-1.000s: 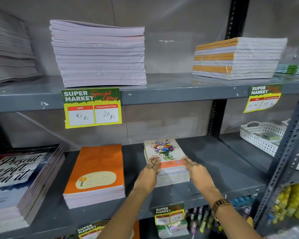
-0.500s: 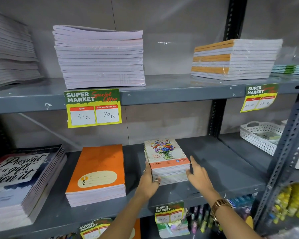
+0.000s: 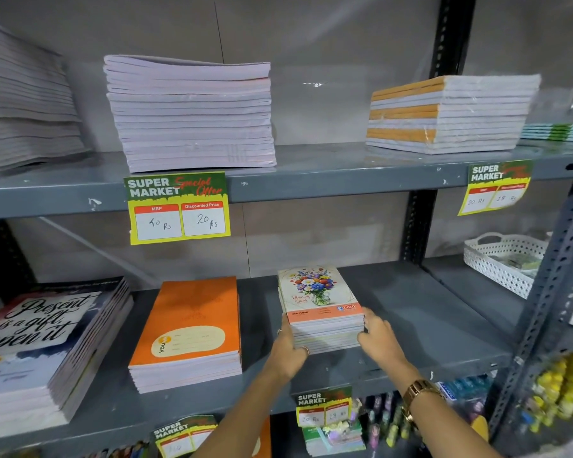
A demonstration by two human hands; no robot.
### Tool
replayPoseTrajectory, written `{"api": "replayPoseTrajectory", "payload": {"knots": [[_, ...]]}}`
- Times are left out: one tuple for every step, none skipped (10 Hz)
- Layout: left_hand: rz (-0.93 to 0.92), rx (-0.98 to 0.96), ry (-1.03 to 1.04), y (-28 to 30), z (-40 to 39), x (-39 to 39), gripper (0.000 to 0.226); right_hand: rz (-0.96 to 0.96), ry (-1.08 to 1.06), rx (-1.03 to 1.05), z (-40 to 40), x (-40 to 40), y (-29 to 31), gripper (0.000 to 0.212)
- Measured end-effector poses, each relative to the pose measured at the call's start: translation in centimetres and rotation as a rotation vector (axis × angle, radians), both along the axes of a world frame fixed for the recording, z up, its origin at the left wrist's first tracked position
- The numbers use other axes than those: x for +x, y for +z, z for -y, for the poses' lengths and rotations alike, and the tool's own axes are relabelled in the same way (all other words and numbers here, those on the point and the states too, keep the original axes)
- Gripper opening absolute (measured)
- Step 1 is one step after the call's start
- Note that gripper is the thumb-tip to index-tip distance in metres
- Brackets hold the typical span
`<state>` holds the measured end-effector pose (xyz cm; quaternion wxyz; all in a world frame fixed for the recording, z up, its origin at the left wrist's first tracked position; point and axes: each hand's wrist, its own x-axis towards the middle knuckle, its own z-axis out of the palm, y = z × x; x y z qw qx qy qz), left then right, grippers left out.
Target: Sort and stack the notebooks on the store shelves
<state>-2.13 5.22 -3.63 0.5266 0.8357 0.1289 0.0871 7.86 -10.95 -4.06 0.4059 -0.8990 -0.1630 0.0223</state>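
A small stack of flower-cover notebooks point(image 3: 318, 294) sits on the grey middle shelf point(image 3: 417, 312). My left hand point(image 3: 288, 350) presses against the stack's left front corner. My right hand point(image 3: 379, 337) presses against its right side, a gold watch on that wrist. Both hands clasp the stack between them. To its left lies a stack of orange notebooks point(image 3: 192, 319), and further left a taller stack of "Present is a gift" notebooks point(image 3: 37, 328). The upper shelf holds a tall white stack point(image 3: 189, 114), a grey stack point(image 3: 20, 104) and a wrapped orange-and-white stack point(image 3: 450, 114).
Yellow price tags point(image 3: 179, 209) hang on the shelf edges. A white perforated basket point(image 3: 503, 259) stands on the adjoining shelf at right. A slotted metal upright point(image 3: 556, 299) rises at the right. Pens and more notebooks fill the shelf below.
My hands slid from the top cover down to the sides of the flower stack. The stack is now squared up between them.
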Motion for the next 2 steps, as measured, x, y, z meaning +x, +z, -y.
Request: {"api": "replayPoseTrajectory", "payload": {"knots": [[-0.033,0.017,0.003,0.18,-0.07,-0.13,0.068,0.005,0.004,-0.036,0.04,-0.14,0.00,0.052],[-0.040,0.027,0.082,0.49,0.17,-0.25,0.085,0.141,-0.102,-0.114,0.17,-0.29,0.49,0.060]]}}
